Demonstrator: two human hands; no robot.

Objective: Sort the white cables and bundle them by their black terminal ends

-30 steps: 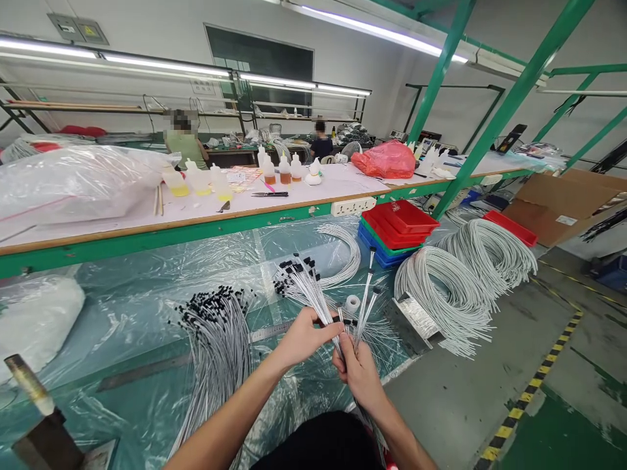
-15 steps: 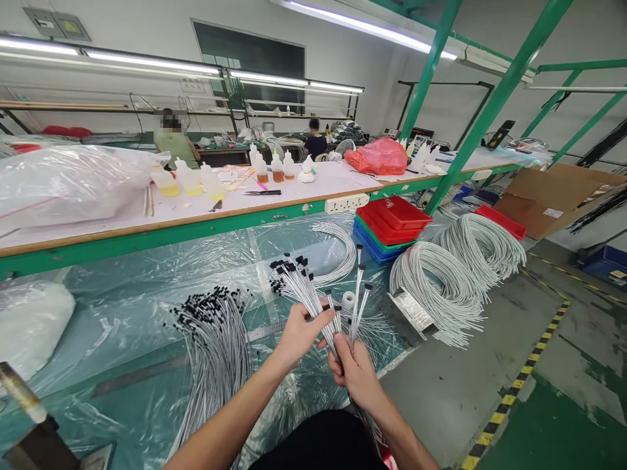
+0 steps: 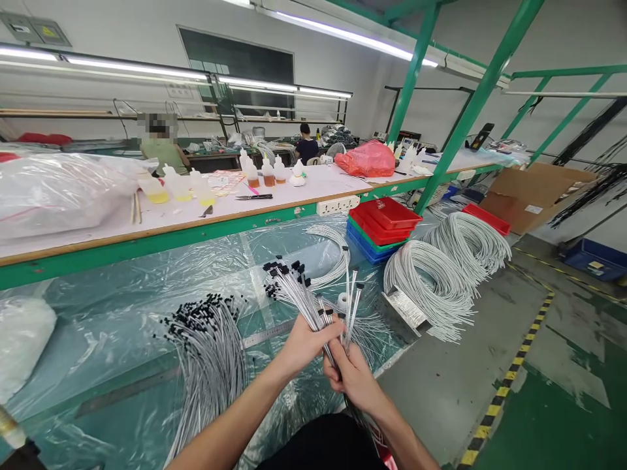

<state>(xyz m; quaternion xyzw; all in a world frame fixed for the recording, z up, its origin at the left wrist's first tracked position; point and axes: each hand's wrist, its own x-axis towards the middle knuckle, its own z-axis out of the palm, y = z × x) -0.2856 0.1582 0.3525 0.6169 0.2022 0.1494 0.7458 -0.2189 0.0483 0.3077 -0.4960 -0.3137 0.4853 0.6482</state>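
My left hand [image 3: 309, 341] is closed around a bundle of thin grey cables [image 3: 300, 301] tipped with black connectors. Right beside it, my right hand [image 3: 353, 373] grips cables [image 3: 351, 303] too, several of which stick up apart from the bundle with their black ends on top. Both hands touch or nearly touch each other above the plastic-covered bench. Below my hands the cable tails drop toward my lap, partly hidden. To the left lies a large pile of grey cables [image 3: 210, 352] with black connectors at the far end. A steel ruler [image 3: 267, 334] lies between that pile and my hands.
Coiled white cables [image 3: 426, 274] lie at the right beside a metal block [image 3: 404, 312]. Stacked red, green and blue trays [image 3: 382, 225] stand behind. A raised shelf [image 3: 294, 202] carries squeeze bottles, tweezers and plastic bags. Two people sit farther back.
My left hand has slid lower along the bundle, closer to my right hand, and its thumb has come down. The camera view has turned slightly right.
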